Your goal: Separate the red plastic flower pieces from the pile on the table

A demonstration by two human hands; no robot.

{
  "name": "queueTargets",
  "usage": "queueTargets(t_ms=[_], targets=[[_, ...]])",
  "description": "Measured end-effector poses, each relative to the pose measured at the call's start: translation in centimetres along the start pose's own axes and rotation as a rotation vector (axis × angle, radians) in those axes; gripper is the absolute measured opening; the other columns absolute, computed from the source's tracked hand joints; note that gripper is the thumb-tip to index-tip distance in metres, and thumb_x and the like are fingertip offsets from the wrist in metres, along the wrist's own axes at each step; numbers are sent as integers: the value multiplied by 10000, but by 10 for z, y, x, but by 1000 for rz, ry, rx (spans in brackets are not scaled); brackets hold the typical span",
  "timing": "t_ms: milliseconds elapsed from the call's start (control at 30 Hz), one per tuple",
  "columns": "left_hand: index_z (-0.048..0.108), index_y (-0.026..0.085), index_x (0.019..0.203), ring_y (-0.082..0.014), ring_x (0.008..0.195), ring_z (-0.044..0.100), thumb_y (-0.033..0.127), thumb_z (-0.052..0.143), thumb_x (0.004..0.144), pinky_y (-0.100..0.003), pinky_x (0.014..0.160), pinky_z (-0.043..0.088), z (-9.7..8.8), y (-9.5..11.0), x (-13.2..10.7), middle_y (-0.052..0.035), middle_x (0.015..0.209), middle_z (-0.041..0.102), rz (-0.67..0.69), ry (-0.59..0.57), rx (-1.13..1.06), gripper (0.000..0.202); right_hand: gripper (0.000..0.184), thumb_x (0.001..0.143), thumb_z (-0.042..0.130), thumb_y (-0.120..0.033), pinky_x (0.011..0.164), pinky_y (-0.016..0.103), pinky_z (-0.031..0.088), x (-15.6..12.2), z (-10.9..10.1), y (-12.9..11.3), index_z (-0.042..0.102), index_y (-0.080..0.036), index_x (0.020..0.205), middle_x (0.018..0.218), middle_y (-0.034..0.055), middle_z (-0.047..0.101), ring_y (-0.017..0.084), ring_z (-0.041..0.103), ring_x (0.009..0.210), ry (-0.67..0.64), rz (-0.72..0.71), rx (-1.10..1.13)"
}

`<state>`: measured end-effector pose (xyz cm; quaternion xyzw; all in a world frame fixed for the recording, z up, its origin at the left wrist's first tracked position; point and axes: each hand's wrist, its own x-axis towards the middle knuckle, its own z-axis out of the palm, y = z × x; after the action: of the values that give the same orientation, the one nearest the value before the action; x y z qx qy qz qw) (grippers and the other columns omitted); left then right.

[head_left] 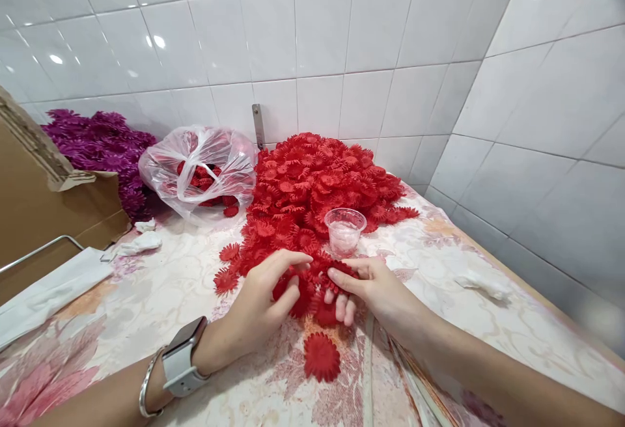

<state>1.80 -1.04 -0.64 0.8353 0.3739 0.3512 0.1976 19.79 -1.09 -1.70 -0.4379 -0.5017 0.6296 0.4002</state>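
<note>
A big heap of red fabric flower petals (317,183) lies on a table covered with a floral cloth (195,284). My left hand (263,300), with a watch and a bangle on its wrist, curls its fingers round a bunch of red petals at the heap's near edge. My right hand (371,290) meets it from the right and pinches the same bunch of petals (312,284). One loose red petal disc (321,357) rests on the cloth just below both hands. A small clear plastic cup (344,228) stands in the heap just behind my right hand.
A clear plastic bag with more red petals (200,170) sits at the back left, next to a pile of purple petals (102,147). A cardboard box (43,199) stands at the left edge. White tiled walls close in behind and on the right.
</note>
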Motion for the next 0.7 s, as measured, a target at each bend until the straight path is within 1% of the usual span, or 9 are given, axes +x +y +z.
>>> queueTargets(t_ms=[67,133,200,367,433,500,600,667,700], targets=[[522,204,999,-132,799,569,159,443,847,-251,726,453,3,5,-1,-7,883,613,-92,-60,-135,177,296,699,622,-395,315,168,401,-1,1,-1,556,-119,614,525,10,592,77,523,330,15,-4,-5],[540,195,910,-122,738,568,249,475,856,-233,675,455,6,8,0,4,829,607,-176,-95,-267,100,313,688,622,-422,294,168,384,-1,2,-1,565,-121,624,526,5,589,79,516,319,15,-11,-8],[549,183,849,-123,718,567,309,517,837,-229,654,454,8,10,1,4,806,602,-243,-109,-377,130,328,690,611,-440,283,168,367,-1,4,0,571,-121,621,522,6,587,79,508,314,27,-20,-26],[568,165,837,-129,735,573,312,596,782,-230,672,447,12,7,3,-5,794,617,-342,-89,-580,160,357,689,609,-457,282,178,296,-1,5,3,521,-144,541,410,-18,525,73,445,276,70,-23,-131],[575,162,824,-125,729,568,306,620,760,-226,672,442,13,7,4,-2,782,617,-356,-78,-618,164,342,691,615,-426,305,186,275,-1,4,2,492,-157,520,399,-29,504,72,430,298,96,-62,-193],[580,162,811,-124,734,564,310,635,745,-225,676,437,14,7,4,-3,781,615,-378,-78,-650,171,309,703,608,-340,348,192,262,-2,4,0,455,-167,498,410,-44,473,69,416,351,128,-142,-303],[583,160,778,-127,736,558,301,664,710,-231,681,430,16,7,6,-2,773,611,-425,-83,-694,176,299,703,575,-187,422,205,244,-4,6,-3,382,-175,474,438,-60,395,72,373,438,175,-276,-557],[579,157,737,-127,716,554,273,688,676,-232,667,426,16,5,7,3,741,605,-459,-72,-723,171,277,698,575,-144,461,218,241,-6,9,-5,383,-177,502,477,-54,402,83,364,479,183,-331,-748],[576,155,717,-125,701,551,259,691,667,-228,651,421,16,4,7,6,722,601,-475,-63,-735,163,252,708,581,-152,479,226,246,-7,10,-5,404,-178,531,503,-47,431,92,375,495,174,-344,-831]])
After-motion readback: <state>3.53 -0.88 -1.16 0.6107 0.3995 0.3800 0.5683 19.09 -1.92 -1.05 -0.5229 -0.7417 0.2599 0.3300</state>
